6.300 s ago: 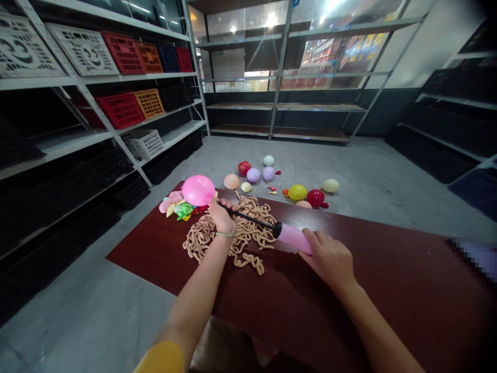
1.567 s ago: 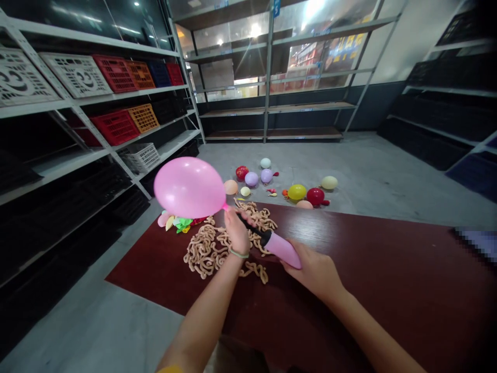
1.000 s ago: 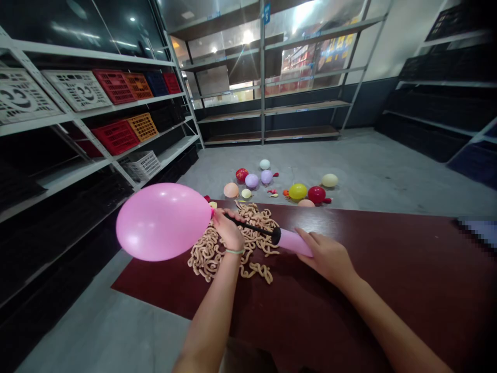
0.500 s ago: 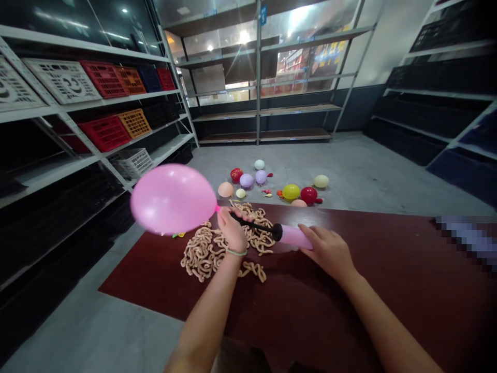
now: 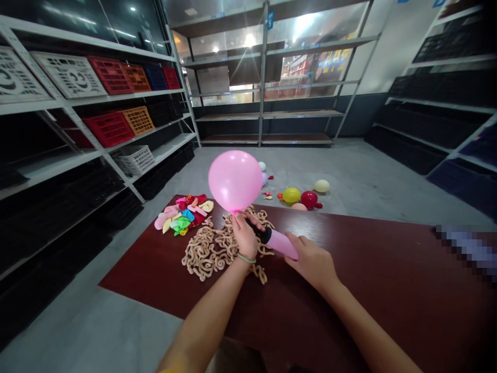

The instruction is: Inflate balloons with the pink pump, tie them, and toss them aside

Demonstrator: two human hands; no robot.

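A pink inflated balloon (image 5: 235, 178) stands over the far side of the table, its neck pinched in my left hand (image 5: 245, 238). The same hand's fingers wrap round the black front part of a balloon pump (image 5: 278, 243), so the nozzle is hidden. My right hand (image 5: 313, 263) is closed round the pump's pink barrel. Below the left hand lies a heap of beige, curly, twisted strands (image 5: 204, 254), probably long thin balloons. To its left is a pile of limp balloons (image 5: 184, 215) in several colours.
The dark red table (image 5: 349, 290) spans the front. On the floor beyond it lie inflated balloons, among them a yellow one (image 5: 291, 196) and a red one (image 5: 309, 200). Shelves with crates (image 5: 111, 128) line the left. A metal rack (image 5: 263, 77) stands at the back.
The pink balloon has swung from the left to upright above my left hand, uncovering the limp balloons. The pump's barrel has closed up toward my left hand, hiding the black rod.
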